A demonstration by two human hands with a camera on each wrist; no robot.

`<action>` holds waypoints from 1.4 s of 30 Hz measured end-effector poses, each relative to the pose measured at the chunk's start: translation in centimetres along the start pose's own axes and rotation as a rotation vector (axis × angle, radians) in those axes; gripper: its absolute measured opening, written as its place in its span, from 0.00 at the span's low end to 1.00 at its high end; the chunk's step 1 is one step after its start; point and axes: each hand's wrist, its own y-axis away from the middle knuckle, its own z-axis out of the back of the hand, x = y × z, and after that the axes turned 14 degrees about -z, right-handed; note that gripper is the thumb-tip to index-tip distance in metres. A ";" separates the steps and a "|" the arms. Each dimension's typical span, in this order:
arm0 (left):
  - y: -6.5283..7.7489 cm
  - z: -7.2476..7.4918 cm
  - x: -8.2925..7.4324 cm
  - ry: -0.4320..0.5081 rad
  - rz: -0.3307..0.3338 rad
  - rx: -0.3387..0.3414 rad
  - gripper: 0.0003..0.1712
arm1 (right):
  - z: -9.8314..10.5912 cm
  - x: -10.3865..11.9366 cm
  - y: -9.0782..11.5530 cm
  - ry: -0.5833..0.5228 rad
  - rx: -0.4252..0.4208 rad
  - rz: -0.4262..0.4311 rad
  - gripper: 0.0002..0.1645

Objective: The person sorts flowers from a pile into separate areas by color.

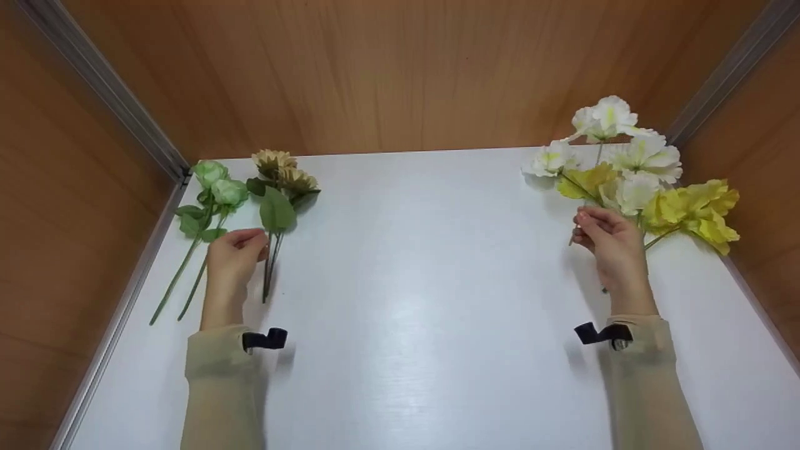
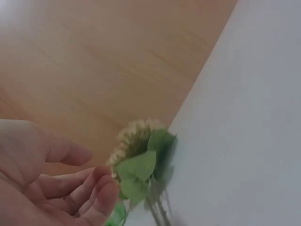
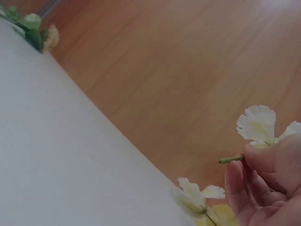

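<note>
My right hand (image 1: 612, 247) pinches a white flower (image 1: 605, 119) by its thin stem, thumb against fingertip; its bloom stands out against the back panel. In the right wrist view, the green stem end (image 3: 230, 160) pokes out from between the thumb and finger. More white flowers (image 1: 647, 156) and yellow flowers (image 1: 697, 212) lie around that hand. My left hand (image 1: 234, 250) hovers beside two beige flowers (image 1: 284, 169) with dark stems. In the left wrist view its thumb and loosely bent fingers (image 2: 106, 200) stand apart, with nothing between them.
Two pale green roses (image 1: 219, 181) with long stems lie left of my left hand. The white table (image 1: 400, 281) stretches between both hands. Wooden panels (image 1: 406, 75) with metal corner strips (image 1: 112, 81) close it in at the back and sides.
</note>
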 end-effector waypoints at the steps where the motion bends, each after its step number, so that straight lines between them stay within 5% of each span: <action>1: 0.2 -0.8 -0.5 0.026 -0.011 0.023 0.22 | -0.7 -0.4 0.0 -0.013 0.032 -0.006 0.08; 6: 1.6 -4.8 -2.0 0.129 -0.086 0.125 0.19 | -4.7 -2.9 0.1 -0.037 0.142 -0.067 0.08; 12: 3.6 -9.6 -2.7 0.241 -0.115 0.304 0.16 | -9.6 -6.9 0.9 0.059 0.219 -0.134 0.12; 21: 7.0 -14.7 -3.6 0.257 -0.173 0.439 0.14 | -14.8 -10.4 4.6 0.221 0.389 -0.142 0.15; 27: 8.2 -16.2 -3.8 0.309 -0.249 0.471 0.16 | -16.5 -11.4 6.8 0.257 0.490 -0.128 0.14; 42: 8.8 -16.5 -3.5 0.419 -0.328 0.493 0.10 | -17.4 -12.5 8.1 0.259 0.587 -0.128 0.12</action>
